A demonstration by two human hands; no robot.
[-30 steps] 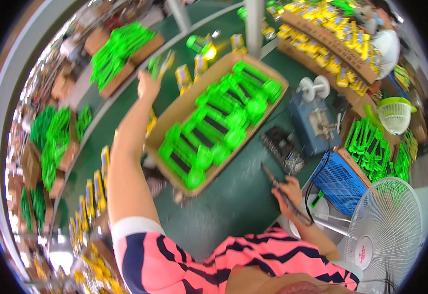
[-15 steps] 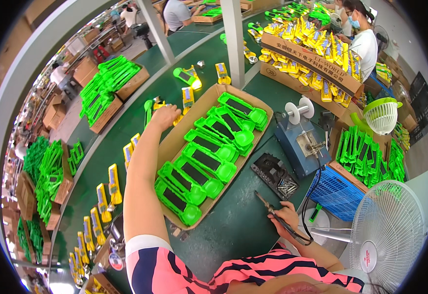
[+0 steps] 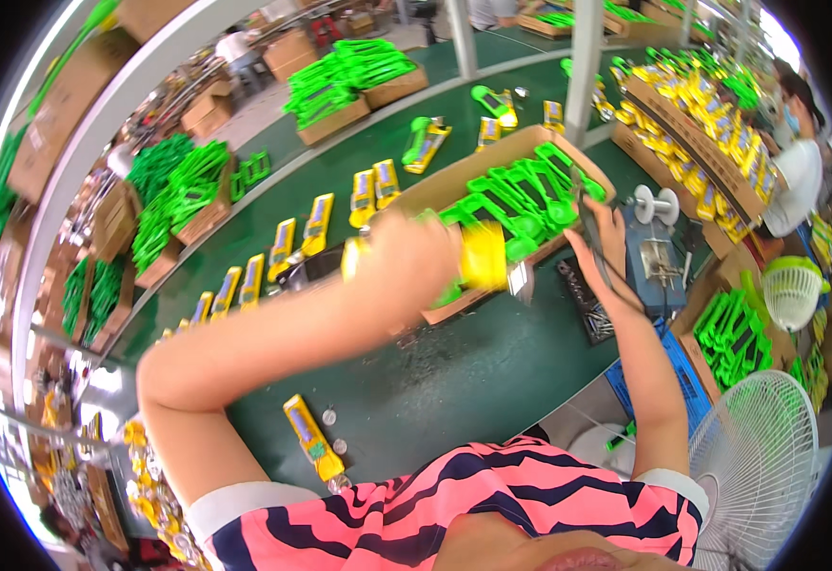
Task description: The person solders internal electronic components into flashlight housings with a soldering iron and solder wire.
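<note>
My left hand, smeared by motion, is closed round a yellow plastic housing above the near edge of a cardboard box. A shiny metal piece hangs at the housing's end. Green plastic casings with dark panels lie in the box, partly hidden by that hand. My right hand grips a soldering iron at the box's right side, its tip pointing away over the casings. On the near table, another yellow housing lies beside small round metal pieces.
Yellow housings line the green table's far-left side. Right of the box stand a blue soldering station with a white spool, and a dark tray of metal parts. A white fan stands near right. A co-worker is beyond.
My left hand came back toward me from the far side of the box, now with a yellow housing. My right hand raised the soldering iron forward to the box. The view has turned left.
</note>
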